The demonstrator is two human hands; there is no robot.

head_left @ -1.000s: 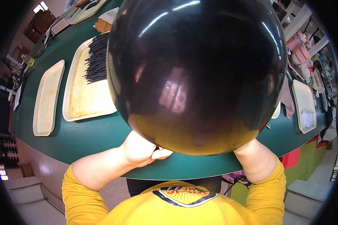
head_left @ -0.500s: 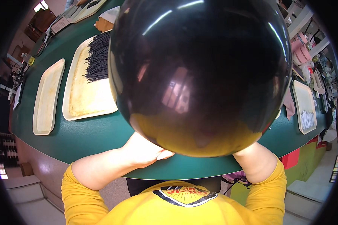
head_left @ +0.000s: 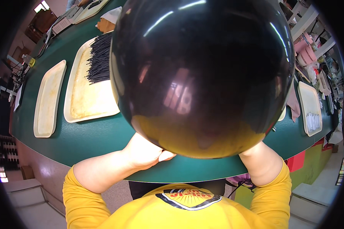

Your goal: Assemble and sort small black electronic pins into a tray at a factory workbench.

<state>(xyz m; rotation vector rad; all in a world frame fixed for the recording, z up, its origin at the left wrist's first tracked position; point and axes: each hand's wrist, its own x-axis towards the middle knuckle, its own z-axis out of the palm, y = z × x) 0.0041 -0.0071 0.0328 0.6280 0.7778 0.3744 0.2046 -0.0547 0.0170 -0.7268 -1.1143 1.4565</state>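
Observation:
A large glossy black dome (head_left: 202, 84) fills the middle of the view, close to the camera, and covers most of both hands. Below its lower left edge the back and thumb of my left hand (head_left: 144, 151) show. This hand looks curled closed, its other fingers hidden, so what it grips cannot be made out. Only the wrist side of my right hand (head_left: 252, 151) comes out below the dome's lower right edge; its fingers are hidden. Both hands are over the near edge of the green table (head_left: 187, 171).
Left of the dome, a cream tray (head_left: 91, 105) holds a heap of thin black strips (head_left: 99, 59). Farther left lies a narrow cream tray (head_left: 49, 99). At the right stands a tray (head_left: 309, 95) with small white pieces (head_left: 313, 122), beside a pinkish cloth (head_left: 293, 105).
In the picture, the dome sits slightly farther left and up. My left hand and thumb have shifted a little; my right wrist shows only slight movement.

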